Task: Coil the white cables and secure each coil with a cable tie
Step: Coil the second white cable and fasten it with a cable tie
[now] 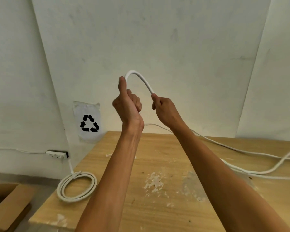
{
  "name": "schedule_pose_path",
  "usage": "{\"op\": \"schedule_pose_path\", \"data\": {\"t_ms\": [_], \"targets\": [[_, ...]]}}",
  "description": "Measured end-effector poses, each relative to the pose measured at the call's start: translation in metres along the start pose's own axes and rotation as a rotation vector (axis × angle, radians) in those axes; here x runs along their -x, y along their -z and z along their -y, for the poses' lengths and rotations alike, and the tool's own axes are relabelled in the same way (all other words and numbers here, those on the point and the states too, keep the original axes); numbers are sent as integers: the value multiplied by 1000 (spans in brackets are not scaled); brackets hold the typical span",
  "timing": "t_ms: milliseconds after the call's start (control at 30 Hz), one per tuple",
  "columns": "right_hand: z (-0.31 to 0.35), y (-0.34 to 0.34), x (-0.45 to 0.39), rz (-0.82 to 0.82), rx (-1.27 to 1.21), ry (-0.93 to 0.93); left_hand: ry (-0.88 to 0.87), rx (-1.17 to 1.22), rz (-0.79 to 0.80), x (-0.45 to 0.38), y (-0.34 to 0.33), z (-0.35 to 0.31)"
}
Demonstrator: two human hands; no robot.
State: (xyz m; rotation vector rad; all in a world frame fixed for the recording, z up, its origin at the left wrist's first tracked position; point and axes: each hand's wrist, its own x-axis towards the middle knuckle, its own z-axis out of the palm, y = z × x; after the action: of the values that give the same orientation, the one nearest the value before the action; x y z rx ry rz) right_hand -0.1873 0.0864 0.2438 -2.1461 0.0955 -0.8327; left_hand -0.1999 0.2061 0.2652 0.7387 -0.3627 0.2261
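Both hands are raised above the wooden table [166, 206]. A white cable [141, 77] arches between them. My left hand [126, 104] is closed around one end of the arch, thumb up along it. My right hand [163, 108] pinches the other side. From there the loose length of cable [251, 155] trails down behind my right forearm and lies in slack curves across the table's right side. A coiled white cable [77, 186] lies flat at the table's left edge, with a tie at its top.
A white power strip [56, 154] is fixed low on the wall at left. A paper with a recycling symbol [89, 123] is taped to the wall. A cardboard box [7, 206] stands on the floor at lower left. White walls close off the back.
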Motion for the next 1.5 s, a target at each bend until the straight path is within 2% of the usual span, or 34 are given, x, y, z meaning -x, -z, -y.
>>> {"op": "schedule_pose_path", "data": {"t_ms": [67,133,200,267,333,467,633,767,933,1033,1100,1233,1333,1500], "targets": [[-4,0,5,36,46,10,-48,-25,-29,-1,4,-2],[-23,-4,17,22,204,64,-45,2,-119,-6,11,-6],[-56,-7,35,-42,399,148,-50,40,-213,-16,19,-12],[-84,-8,54,-111,510,213,-95,17,-228,-22,24,-14],[-101,-7,63,-111,554,252,-165,-81,-147,-20,21,-9],[-106,-5,62,-39,666,322,-255,-399,112,-14,19,14],[-106,1,63,141,879,418,-284,-832,409,-23,36,48],[-100,9,56,207,1016,691,-273,-1173,589,-29,62,79],[-94,28,43,214,1054,1023,-160,-1318,635,-25,81,96],[-86,36,36,163,1003,1174,-88,-1317,689,-19,77,98],[-83,40,33,154,1001,1236,28,-1223,724,-13,73,93],[-77,50,28,118,962,1300,159,-1135,792,-9,70,82],[-68,57,20,17,922,1287,244,-1062,839,-7,67,72],[-69,86,2,-147,909,1105,377,-835,779,-20,69,47]]}}
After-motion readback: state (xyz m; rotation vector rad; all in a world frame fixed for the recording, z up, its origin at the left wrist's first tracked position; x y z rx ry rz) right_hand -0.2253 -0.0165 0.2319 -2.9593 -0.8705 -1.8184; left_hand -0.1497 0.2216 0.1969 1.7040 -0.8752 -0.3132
